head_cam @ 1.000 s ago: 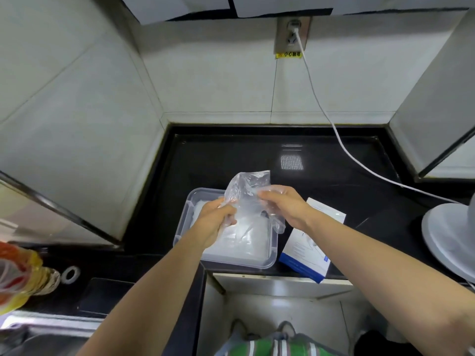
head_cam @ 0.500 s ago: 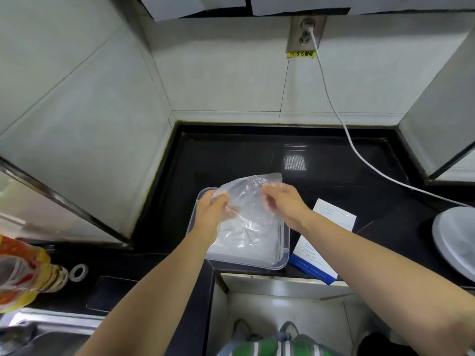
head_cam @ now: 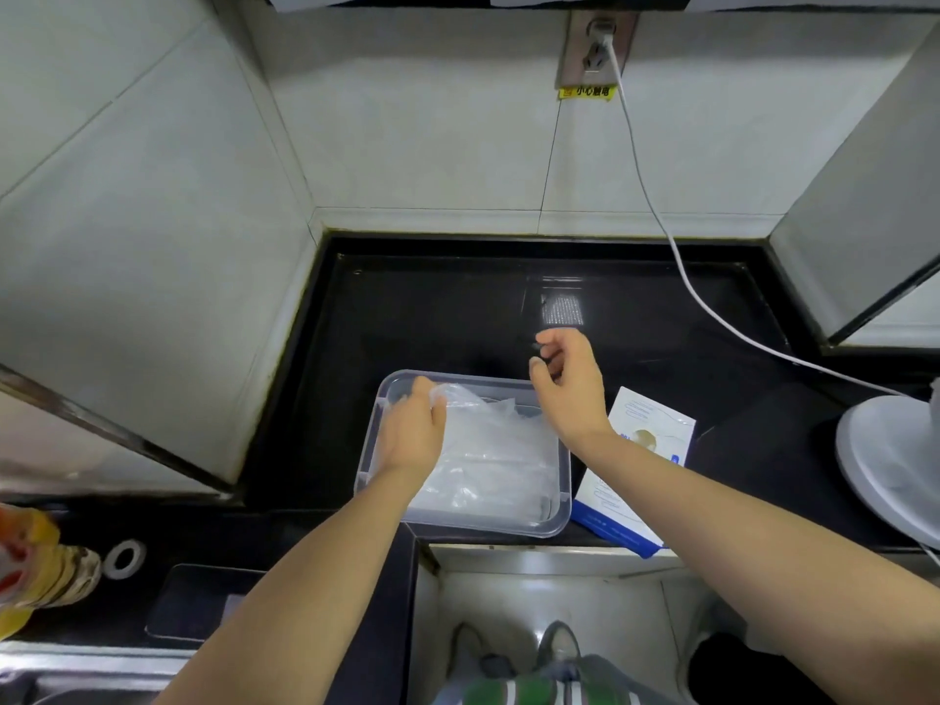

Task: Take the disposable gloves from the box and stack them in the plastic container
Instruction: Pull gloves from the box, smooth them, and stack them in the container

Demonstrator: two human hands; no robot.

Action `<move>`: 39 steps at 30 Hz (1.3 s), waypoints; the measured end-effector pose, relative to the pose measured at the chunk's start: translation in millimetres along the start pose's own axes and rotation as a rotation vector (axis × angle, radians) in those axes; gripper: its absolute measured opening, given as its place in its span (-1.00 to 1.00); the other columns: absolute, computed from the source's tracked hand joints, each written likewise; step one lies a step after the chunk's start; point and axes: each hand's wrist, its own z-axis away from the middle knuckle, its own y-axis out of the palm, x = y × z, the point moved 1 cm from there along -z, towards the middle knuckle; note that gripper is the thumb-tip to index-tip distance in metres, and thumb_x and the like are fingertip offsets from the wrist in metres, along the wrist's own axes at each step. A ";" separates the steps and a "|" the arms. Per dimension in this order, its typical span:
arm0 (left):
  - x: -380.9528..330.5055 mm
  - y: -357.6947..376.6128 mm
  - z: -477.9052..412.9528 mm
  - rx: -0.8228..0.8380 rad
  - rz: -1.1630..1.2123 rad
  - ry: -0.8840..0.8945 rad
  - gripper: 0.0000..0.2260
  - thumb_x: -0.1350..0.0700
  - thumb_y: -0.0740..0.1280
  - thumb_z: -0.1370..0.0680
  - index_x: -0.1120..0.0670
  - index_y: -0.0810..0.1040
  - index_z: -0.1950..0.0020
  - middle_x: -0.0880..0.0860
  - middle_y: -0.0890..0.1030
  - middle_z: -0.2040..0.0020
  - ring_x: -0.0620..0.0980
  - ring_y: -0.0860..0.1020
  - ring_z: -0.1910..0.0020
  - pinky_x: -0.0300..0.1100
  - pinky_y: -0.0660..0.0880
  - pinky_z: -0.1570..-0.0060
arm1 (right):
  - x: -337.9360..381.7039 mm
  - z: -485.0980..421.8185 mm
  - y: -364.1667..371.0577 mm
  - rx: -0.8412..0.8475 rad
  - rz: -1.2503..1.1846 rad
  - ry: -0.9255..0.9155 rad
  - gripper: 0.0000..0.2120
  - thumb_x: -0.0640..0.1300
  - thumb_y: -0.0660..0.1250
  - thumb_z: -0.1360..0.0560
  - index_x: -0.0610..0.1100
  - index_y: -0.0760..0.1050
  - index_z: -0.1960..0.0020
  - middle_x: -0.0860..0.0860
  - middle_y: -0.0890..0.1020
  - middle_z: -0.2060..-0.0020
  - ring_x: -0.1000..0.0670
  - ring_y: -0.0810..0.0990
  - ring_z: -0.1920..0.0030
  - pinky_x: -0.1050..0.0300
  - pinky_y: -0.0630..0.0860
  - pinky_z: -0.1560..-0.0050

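From the head camera I've got my left hand point(head_cam: 411, 436) curled onto the clear gloves point(head_cam: 491, 452) piled inside the plastic container point(head_cam: 563, 501), right hand point(head_cam: 570, 386) above its far corner, fingers loose, holding nothing, box point(head_cam: 642, 452) just beside.

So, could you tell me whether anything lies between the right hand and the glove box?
Nothing visible does. The right hand, empty with its grip relaxed, hovers over the far right corner of the container, and the box lies just right of that container, partly below the right forearm.
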 end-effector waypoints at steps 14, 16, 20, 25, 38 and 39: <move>-2.6 19.1 -2.4 0.007 -0.305 0.091 -0.64 0.09 0.37 -0.54 0.04 0.37 -0.29 0.04 0.49 -0.18 0.01 0.53 -0.08 -0.20 0.53 0.06 | -43.9 19.9 63.4 0.872 0.628 0.284 -0.45 -0.14 0.34 -0.56 -0.04 0.23 -0.50 -0.08 0.32 -0.35 -0.12 0.46 -0.29 0.11 0.46 -0.20; -15.6 15.1 0.9 -0.129 -0.321 0.268 -0.68 0.17 0.45 -0.42 0.02 0.49 -0.13 0.02 0.49 -0.09 0.02 0.49 -0.04 -0.13 0.48 0.05 | -48.7 21.9 68.9 0.870 0.656 0.286 -0.47 -0.21 0.33 -0.54 -0.04 0.26 -0.46 -0.09 0.33 -0.30 -0.08 0.49 -0.14 0.11 0.49 -0.06; -50.7 23.5 6.3 -0.067 -0.202 0.514 -0.87 0.29 0.35 -0.37 0.11 0.56 0.13 0.08 0.52 0.11 0.12 0.53 0.19 -0.03 0.51 0.21 | -54.4 22.2 76.6 0.907 0.709 0.185 -0.85 -0.21 0.20 -0.57 -0.12 0.44 -0.12 -0.12 0.48 -0.12 -0.07 0.46 -0.03 0.07 0.48 -0.04; -16.8 60.0 -9.3 0.457 -0.138 -0.219 -0.70 0.12 0.16 -0.64 0.09 0.33 -0.37 0.16 0.45 -0.30 0.17 0.48 -0.22 -0.02 0.44 -0.15 | -59.0 20.8 67.9 0.954 0.646 0.377 -0.39 -0.41 0.24 -0.51 0.00 0.21 -0.46 -0.09 0.26 -0.30 -0.09 0.43 -0.03 0.15 0.46 0.09; 19.1 65.3 -2.9 0.670 -0.316 -0.281 -0.21 0.06 0.40 -0.48 -0.10 -0.06 -0.54 0.13 0.08 -0.48 0.19 0.31 -0.37 -0.01 0.39 -0.20 | -73.6 27.2 80.1 0.893 0.720 0.448 -0.11 -0.33 0.44 -0.37 0.10 0.01 -0.47 -0.08 0.17 -0.28 -0.16 0.30 -0.29 0.07 0.52 -0.15; 18.1 64.8 -2.5 0.673 -0.323 -0.283 -0.20 0.04 0.40 -0.49 -0.11 -0.08 -0.54 0.13 0.08 -0.47 0.18 0.30 -0.37 -0.02 0.38 -0.20 | -74.1 28.1 81.5 0.881 0.730 0.445 -0.11 -0.33 0.43 -0.37 0.10 0.00 -0.47 -0.08 0.16 -0.30 -0.17 0.26 -0.33 0.06 0.50 -0.19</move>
